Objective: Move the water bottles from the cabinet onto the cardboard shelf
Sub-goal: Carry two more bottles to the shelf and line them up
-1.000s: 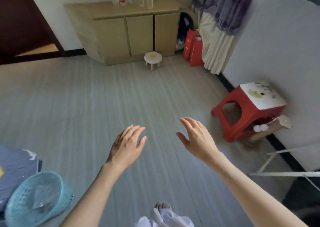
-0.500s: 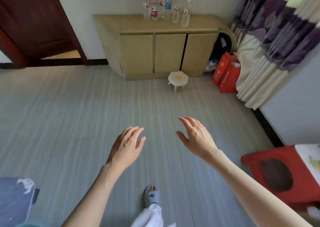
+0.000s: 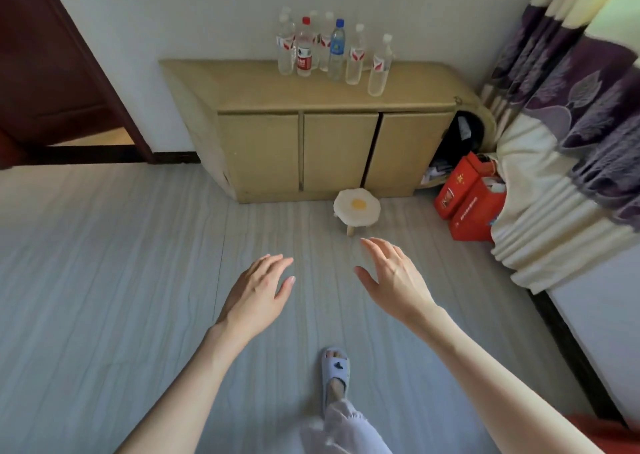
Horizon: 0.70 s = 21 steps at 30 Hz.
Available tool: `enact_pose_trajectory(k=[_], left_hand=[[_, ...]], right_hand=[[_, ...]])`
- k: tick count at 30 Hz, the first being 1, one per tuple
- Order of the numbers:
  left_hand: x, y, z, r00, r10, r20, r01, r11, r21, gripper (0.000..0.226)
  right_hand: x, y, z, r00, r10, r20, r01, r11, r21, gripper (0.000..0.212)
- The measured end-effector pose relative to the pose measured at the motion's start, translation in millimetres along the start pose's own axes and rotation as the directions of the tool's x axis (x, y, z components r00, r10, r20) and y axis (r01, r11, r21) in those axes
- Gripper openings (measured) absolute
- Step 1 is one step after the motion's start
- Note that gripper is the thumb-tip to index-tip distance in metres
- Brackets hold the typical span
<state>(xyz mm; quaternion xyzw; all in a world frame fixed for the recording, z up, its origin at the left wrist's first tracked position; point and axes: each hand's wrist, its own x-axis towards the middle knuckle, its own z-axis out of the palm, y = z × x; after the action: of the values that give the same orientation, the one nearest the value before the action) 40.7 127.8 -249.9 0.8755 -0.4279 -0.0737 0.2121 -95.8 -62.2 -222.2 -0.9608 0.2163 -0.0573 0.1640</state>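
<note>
Several clear water bottles (image 3: 354,57) stand upright in a cluster on top of a low tan cabinet (image 3: 322,148) against the far wall; one has a red label (image 3: 304,50), one a blue cap (image 3: 337,48). My left hand (image 3: 258,294) and my right hand (image 3: 394,280) are stretched out in front of me over the grey floor, well short of the cabinet, fingers apart and holding nothing. No cardboard shelf is in view.
A small white stool (image 3: 356,207) with a yellow centre stands just before the cabinet. Red boxes (image 3: 467,200) and a striped curtain (image 3: 568,142) crowd the right corner. A dark door (image 3: 52,72) is at the left. My slippered foot (image 3: 334,374) is below.
The view has swung toward the cabinet and come closer; the red stool and blue basket have left the frame. Both hands stay outstretched and empty.
</note>
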Motion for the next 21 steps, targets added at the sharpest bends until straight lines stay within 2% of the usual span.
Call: enact_pose_trajectory(k=[8, 14, 21], left_hand=[[202, 1, -17, 0.999, -0.027, -0.042, 0.025, 0.999, -0.031, 0.057], [321, -40, -16, 0.997, -0.076, -0.017, 0.075, 0.996, -0.047, 0.055], [497, -101, -31, 0.998, -0.046, 0.041, 0.050, 0.994, -0.098, 0.039]], right_hand=[[201, 68, -44, 0.999, -0.019, -0.027, 0.020, 0.999, 0.035, 0.044], [329, 95, -36, 1.000, -0.005, 0.023, 0.004, 0.999, 0.045, 0.049], [491, 119, -37, 0.995, 0.097, -0.020, -0.096, 0.994, 0.042, 0.050]])
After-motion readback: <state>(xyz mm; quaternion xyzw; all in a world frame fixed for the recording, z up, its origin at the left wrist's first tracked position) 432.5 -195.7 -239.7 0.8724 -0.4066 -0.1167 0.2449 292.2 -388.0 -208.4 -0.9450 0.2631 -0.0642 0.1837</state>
